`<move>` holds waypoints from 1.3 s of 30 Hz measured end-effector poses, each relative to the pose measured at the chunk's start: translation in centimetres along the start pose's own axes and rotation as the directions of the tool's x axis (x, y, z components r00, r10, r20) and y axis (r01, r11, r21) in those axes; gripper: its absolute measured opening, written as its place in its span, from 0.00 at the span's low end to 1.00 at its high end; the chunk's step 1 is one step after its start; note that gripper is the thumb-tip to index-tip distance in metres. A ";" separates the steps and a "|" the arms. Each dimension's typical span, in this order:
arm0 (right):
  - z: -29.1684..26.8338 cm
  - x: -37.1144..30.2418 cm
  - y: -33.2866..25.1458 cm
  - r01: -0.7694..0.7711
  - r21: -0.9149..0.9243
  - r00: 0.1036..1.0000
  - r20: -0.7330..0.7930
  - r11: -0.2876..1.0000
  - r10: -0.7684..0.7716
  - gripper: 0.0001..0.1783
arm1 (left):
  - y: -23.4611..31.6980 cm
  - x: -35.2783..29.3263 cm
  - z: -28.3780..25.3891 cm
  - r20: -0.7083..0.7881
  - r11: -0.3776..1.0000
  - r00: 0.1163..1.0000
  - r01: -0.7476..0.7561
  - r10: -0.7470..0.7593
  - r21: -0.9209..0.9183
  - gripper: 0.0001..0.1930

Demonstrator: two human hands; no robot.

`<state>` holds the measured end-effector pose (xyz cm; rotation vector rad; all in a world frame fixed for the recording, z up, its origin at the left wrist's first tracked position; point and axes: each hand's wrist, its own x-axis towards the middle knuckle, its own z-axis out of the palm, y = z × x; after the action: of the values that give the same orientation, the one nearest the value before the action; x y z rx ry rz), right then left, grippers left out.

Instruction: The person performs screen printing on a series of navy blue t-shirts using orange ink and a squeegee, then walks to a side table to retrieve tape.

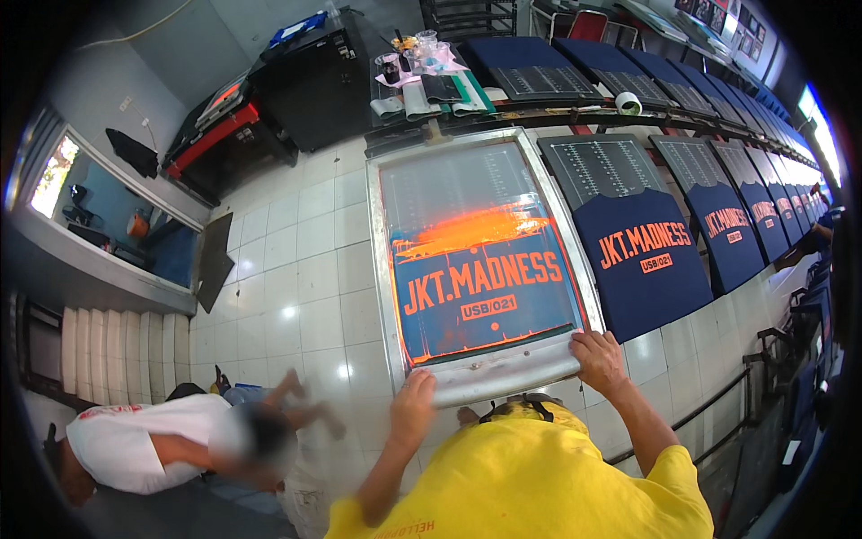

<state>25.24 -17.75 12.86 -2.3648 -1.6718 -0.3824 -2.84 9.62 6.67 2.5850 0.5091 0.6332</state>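
Note:
A metal-framed printing screen lies in front of me over a dark blue shirt, with orange ink smeared across its mesh above orange lettering. My left hand grips the near edge of the frame at its left. My right hand holds the near right corner of the frame. Both forearms reach up from my yellow shirt at the bottom.
A long row of printed dark blue shirts on boards runs off to the right. Beyond the screen stand ink cups and rags and a tape roll. A person in a white shirt crouches on the white tiled floor at lower left.

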 end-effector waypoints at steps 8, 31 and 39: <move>-1.1 -2.0 -1.8 -0.112 -0.004 0.946 0.306 0.994 0.108 0.38 | 0.4 -2.7 1.3 0.067 0.999 0.997 -0.034 0.037 -0.038 0.29; 7.5 -2.8 7.5 -0.693 0.640 0.527 0.136 0.331 0.839 0.14 | -8.2 -1.2 2.9 -0.025 0.762 0.813 0.534 -0.581 -0.366 0.14; 7.6 -1.3 7.1 -0.712 0.611 0.508 0.106 0.346 0.855 0.13 | -8.4 -0.4 2.9 0.035 0.655 0.738 0.619 -0.674 -0.432 0.15</move>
<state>32.18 -18.77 5.03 -2.1579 -0.2482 0.0688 -3.81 15.56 0.18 1.7700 1.1403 0.5647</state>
